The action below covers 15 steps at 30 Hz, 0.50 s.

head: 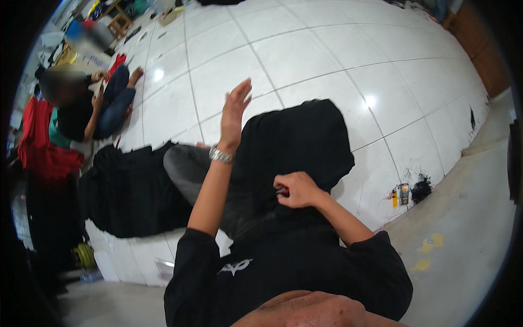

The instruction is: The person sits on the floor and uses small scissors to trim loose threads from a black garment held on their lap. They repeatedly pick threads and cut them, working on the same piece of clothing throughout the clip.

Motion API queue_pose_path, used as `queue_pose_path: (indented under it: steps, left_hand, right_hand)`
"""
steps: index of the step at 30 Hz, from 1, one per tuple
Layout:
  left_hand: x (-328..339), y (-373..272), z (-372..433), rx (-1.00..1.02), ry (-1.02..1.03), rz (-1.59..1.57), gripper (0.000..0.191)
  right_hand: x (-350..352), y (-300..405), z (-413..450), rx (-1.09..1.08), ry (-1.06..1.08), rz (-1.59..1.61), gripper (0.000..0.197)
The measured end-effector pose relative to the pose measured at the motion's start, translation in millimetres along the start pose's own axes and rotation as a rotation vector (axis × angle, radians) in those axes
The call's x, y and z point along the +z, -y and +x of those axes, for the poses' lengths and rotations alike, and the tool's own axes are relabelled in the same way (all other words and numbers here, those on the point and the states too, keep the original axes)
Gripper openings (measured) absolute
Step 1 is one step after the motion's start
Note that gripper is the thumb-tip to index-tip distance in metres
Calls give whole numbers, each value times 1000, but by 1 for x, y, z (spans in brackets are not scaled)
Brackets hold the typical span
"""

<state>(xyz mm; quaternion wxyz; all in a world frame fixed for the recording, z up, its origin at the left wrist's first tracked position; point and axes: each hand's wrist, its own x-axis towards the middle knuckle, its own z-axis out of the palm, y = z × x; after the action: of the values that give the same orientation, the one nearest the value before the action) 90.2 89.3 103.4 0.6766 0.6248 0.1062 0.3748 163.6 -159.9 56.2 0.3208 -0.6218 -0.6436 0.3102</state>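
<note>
My left hand, with a metal-link watch on its wrist, is raised with the fingers extended and holds nothing. It is beside the left edge of a black cloth bundle that lies over my lap and the floor before me. My right hand is curled around a small tool with red and dark parts, above the near part of the black cloth. The tool's kind is mostly hidden by the fingers. Another black cloth pile lies at my left, next to my bent knee.
A person sits on the tiled floor at the far left, by red cloth. On the right, near the wall, are a yellow object, a small box and a clump of black threads. A wooden stool stands far left.
</note>
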Motion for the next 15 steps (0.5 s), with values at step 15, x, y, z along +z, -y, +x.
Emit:
queue_pose_path:
  steps: [15]
  left_hand:
    - [-92, 45, -72, -317, -467, 787, 57]
  right_hand:
    - [5, 8, 7, 13, -54, 65, 18]
